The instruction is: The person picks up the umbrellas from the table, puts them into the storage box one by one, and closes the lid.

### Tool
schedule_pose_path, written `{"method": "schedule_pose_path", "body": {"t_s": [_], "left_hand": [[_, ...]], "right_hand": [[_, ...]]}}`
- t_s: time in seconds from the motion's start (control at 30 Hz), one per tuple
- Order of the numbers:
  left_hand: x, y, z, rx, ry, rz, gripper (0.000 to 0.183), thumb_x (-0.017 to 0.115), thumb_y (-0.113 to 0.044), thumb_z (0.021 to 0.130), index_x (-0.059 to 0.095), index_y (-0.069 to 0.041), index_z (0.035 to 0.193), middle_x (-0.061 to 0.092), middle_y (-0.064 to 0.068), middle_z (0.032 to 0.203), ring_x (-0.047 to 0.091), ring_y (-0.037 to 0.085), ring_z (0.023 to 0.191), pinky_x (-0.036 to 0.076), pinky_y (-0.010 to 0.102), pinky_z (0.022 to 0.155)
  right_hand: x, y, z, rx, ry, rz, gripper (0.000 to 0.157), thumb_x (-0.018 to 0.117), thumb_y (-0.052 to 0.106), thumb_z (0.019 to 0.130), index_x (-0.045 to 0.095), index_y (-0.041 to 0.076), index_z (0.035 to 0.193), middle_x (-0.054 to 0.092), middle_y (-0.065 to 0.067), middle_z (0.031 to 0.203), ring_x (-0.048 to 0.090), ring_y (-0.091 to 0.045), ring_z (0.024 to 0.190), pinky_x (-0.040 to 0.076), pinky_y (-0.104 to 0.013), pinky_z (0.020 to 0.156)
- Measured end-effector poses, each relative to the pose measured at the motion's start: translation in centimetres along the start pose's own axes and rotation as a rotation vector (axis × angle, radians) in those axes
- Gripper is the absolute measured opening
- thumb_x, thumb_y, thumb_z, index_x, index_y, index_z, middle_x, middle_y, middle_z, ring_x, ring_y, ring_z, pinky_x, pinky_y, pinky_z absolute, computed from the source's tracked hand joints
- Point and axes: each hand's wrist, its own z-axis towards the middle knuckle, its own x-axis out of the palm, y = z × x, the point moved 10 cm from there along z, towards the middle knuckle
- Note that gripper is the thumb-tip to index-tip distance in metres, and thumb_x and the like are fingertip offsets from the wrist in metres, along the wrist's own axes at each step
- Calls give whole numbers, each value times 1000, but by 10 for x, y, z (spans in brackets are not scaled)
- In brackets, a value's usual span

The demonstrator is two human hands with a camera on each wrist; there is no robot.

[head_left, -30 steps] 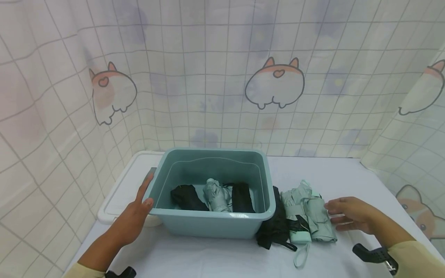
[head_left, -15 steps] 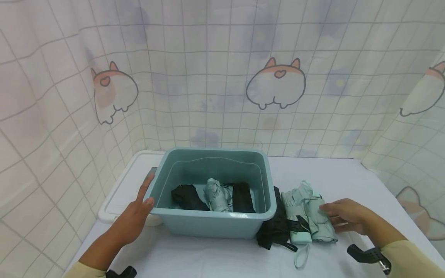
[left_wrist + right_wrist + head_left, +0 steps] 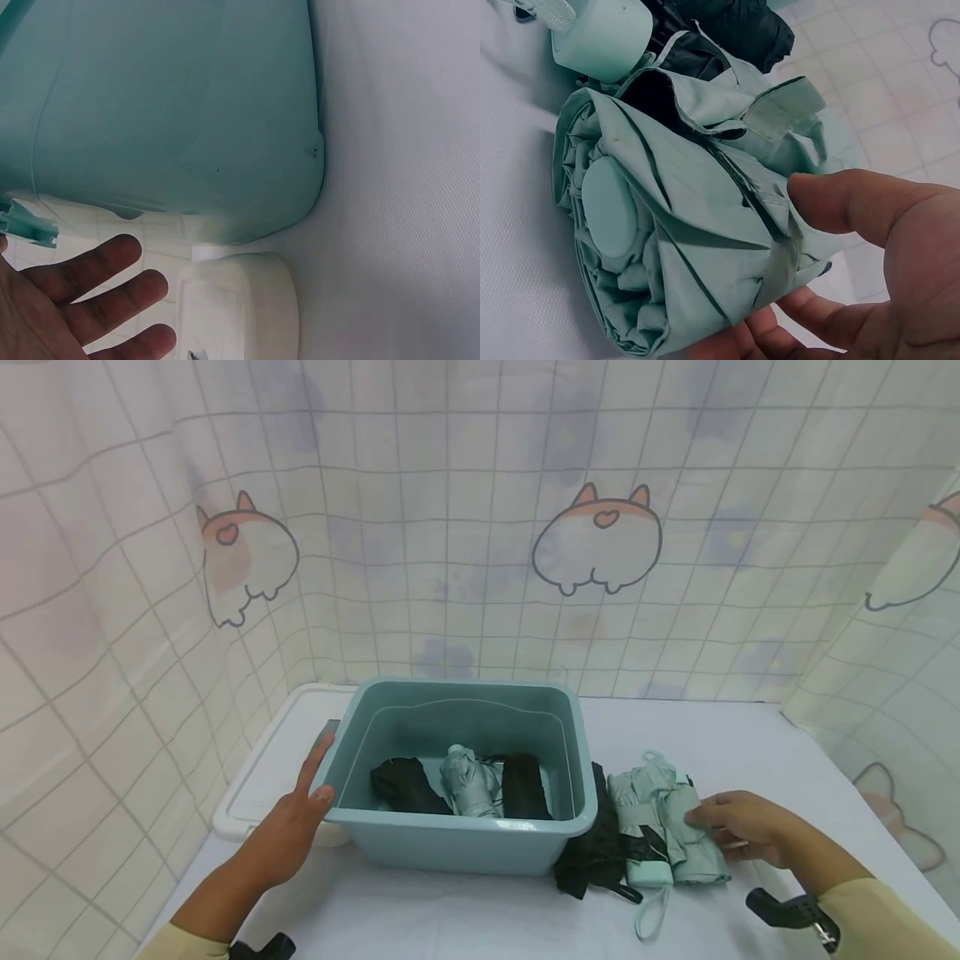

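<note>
A teal plastic storage bin [image 3: 457,843] stands mid-table, with folded umbrellas inside: a black one [image 3: 408,787], a pale green one [image 3: 468,781] and another black one [image 3: 525,787]. My left hand [image 3: 281,835] rests at its left rim, index finger along the edge; in the left wrist view the other fingers [image 3: 112,300] extend beside the bin wall. Right of the bin, my right hand [image 3: 753,827] grips a rolled mint-green folding umbrella [image 3: 690,225], thumb on top by its strap, fingers curled underneath. Beside it lie another mint-green umbrella [image 3: 637,810] and a black one [image 3: 592,852].
Behind my left hand lies a white lid [image 3: 258,777], partly beneath the bin's left side. A white cloth [image 3: 450,918] covers the table. Curtains with a grid and corgi print [image 3: 480,527] enclose the back and both sides.
My right hand has moved left onto the outermost mint-green umbrella, its thumb and fingers closing around it. The left hand and the bin have stayed in place.
</note>
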Motion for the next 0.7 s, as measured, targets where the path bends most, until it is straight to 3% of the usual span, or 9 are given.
{"method": "schedule_pose_path", "body": {"t_s": [0.4,0.7], "left_hand": [[0,3,-1,3,4,-8,60,22,-45,112,-10,-44,162,34,33,153,47,57,128,37,78,93],[1,2,-2,16,8,-25,60,24,-45,112,-9,-44,162,35,32,154,47,55,129,38,77,93]], "right_hand": [[6,7,-4,-33,28,20,77,73,30,96,34,-20,140,53,-34,129,57,-51,116,51,-58,92],[4,-3,-4,-4,31,56,88,75,30,95,26,-23,145,45,-40,137,48,-58,126,48,-58,97]]}}
